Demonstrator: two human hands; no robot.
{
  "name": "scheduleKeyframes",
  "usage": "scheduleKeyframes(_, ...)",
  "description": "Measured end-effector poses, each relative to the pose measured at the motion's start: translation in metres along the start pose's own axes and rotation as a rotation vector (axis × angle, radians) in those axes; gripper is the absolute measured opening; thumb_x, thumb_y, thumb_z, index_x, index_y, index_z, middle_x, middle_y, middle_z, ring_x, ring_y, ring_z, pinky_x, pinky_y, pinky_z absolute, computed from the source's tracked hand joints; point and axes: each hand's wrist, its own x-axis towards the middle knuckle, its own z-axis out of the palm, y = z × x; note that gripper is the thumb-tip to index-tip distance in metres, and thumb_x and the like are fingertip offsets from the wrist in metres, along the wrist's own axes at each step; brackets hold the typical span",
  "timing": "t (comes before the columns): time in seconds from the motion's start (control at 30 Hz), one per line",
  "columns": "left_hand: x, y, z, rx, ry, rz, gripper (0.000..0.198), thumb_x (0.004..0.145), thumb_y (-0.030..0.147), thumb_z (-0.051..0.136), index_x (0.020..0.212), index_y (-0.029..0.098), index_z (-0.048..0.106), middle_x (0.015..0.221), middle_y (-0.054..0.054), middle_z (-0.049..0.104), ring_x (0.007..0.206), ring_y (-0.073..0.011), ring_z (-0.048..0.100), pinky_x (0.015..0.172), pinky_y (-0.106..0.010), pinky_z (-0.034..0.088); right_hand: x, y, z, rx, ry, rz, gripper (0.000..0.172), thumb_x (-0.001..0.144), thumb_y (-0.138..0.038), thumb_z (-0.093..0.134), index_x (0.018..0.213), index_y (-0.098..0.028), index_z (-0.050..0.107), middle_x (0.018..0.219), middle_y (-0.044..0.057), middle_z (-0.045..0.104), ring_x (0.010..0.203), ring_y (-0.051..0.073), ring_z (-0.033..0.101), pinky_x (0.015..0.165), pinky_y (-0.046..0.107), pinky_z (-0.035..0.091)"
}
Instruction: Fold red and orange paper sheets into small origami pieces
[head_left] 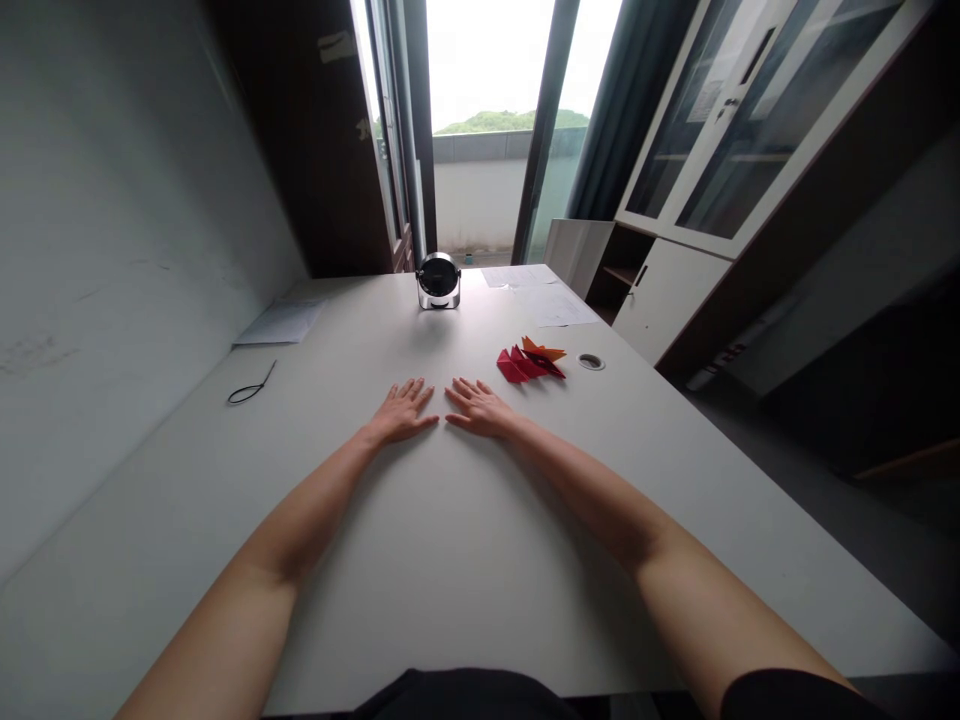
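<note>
Crosswise lies red folded paper (514,367) (near the right hand (478,408)).

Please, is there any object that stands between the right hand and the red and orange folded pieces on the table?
Nothing visible does. Between the right hand and the folded pieces, only the white tabletop shows. The round grommet lies beyond the pieces, to their right.

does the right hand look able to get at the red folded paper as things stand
Probably yes: the right hand lies palm down on the table, the red folded paper is close by, and nothing visible stands between them.
</note>
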Motion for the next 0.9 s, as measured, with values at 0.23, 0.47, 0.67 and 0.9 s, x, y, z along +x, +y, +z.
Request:
scheduleKeyframes(0.23, 0.001, -0.001, 0.003, 0.006, -0.003, -0.009, 0.085, 0.090, 0.077, 0.029, 0.161, 0.030, 0.020, 0.169, -0.005, 0.009, 0.156, -0.0309, 0.009, 0.124, -0.052, 0.007, 0.001, 0.000, 0.000, 0.001, 0.005, 0.013, 0.085, 0.094, -0.076, 0.025, 0.160, -0.023, 0.026, 0.167, 0.010, 0.017, 0.155, 0.029, 0.016, 0.125, 0.048, 0.009)
scheduleKeyframes(0.47, 0.003, -0.001, 0.004, 0.001, -0.001, -0.016, 0.082, 0.092, 0.074, 0.031, 0.161, 0.031, 0.020, 0.169, -0.005, 0.009, 0.156, -0.0298, 0.009, 0.124, -0.052, 0.007, -0.001, -0.002, -0.001, 0.002, 0.003, 0.023, 0.083, 0.095, -0.075, 0.027, 0.160, -0.023, 0.027, 0.167, 0.010, 0.017, 0.155, 0.029, 0.015, 0.125, 0.048, 0.010)
scheduleKeyframes(0.67, 0.000, 0.001, 0.003, -0.069, 0.093, -0.024, 0.071, 0.094, 0.064, 0.040, 0.155, 0.029, 0.037, 0.166, -0.008, 0.025, 0.153, -0.0300, 0.021, 0.123, -0.054, 0.016, -0.003, -0.001, -0.002, 0.054, 0.134, 0.045, 0.070, 0.097, -0.061, 0.043, 0.156, -0.024, 0.036, 0.159, 0.009, 0.040, 0.150, 0.025, 0.030, 0.123, 0.045, 0.021)
scheduleKeyframes(0.9, -0.008, -0.007, 0.003, -0.252, 0.326, -0.026, 0.036, 0.096, 0.039, 0.044, 0.118, 0.027, 0.070, 0.136, -0.005, 0.063, 0.127, -0.0236, 0.055, 0.113, -0.041, 0.041, -0.021, 0.044, -0.022, -0.002, 0.658, 0.607, 0.044, 0.098, -0.041, 0.042, 0.131, -0.017, 0.059, 0.128, 0.020, 0.061, 0.124, 0.037, 0.049, 0.105, 0.057, 0.035)
